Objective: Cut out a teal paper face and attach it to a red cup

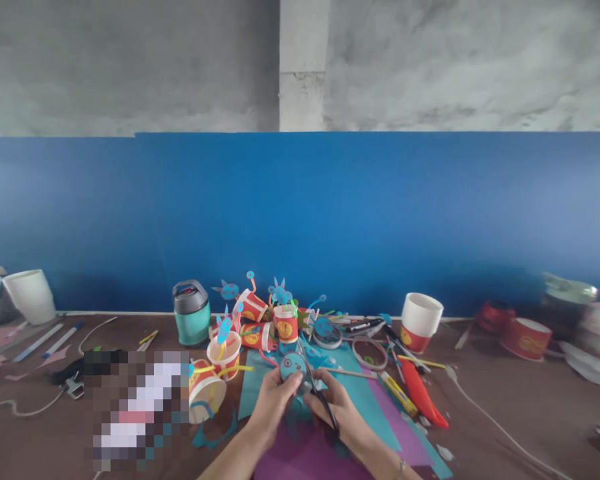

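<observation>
My left hand [271, 400] pinches a round teal paper cut-out [292, 365] with a drawn face, holding it up over the table. My right hand [336, 405] grips black scissors [320, 393], whose blades point up at the edge of the cut-out. Both hands hover above a teal paper sheet [375, 407] lying on a purple sheet [300, 460]. Just beyond the hands stand several red and white paper cups [285, 325] decorated with teal paper shapes and coloured strips.
A teal flask with a grey lid [192, 312] stands at the back left, a white cup [419, 321] at the back right. Tape rolls [369, 353], pens, an orange-red cutter [423, 399] and a white cable [500, 427] lie to the right. A blue wall panel rises behind the table.
</observation>
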Motion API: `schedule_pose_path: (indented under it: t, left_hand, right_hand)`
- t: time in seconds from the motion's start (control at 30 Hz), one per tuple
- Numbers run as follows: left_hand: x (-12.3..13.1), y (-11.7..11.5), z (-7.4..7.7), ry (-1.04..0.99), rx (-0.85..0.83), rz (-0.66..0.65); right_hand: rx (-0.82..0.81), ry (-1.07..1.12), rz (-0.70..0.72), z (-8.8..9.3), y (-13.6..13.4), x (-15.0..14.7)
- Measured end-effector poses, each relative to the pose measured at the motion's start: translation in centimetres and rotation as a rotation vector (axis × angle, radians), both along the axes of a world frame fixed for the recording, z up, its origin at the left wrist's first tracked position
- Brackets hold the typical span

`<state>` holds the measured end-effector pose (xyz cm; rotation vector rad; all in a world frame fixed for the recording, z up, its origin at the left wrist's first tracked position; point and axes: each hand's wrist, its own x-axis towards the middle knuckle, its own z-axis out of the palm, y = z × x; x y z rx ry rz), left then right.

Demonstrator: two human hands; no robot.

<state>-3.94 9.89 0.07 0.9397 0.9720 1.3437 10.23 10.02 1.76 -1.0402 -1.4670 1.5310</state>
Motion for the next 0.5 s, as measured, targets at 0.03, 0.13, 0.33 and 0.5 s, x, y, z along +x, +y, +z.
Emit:
schedule_pose_path:
  t: [0.03,0.13,0.33,0.5]
  left_hand:
    - [0.00,-0.08,0.15,0.007,0.000,-0.003]
    - [0.04,-0.26,0.56,-0.023,0.015,-0.014]
    - [0.21,-0.14,0.50,-0.104,0.030,-0.025]
    - [0.32,-0.04,0.53,-0.106,0.039,0.027]
  right_hand:
    - [-0.001,0.005,0.001,-0.05,0.02,-0.01]
    - [0.010,0.014,0.002,-0.30,0.17,0.01]
    - [0.031,0.006,0.011,-0.62,0.36,0.12]
    - [0.028,0.003,0.012,-0.24,0.22,0.02]
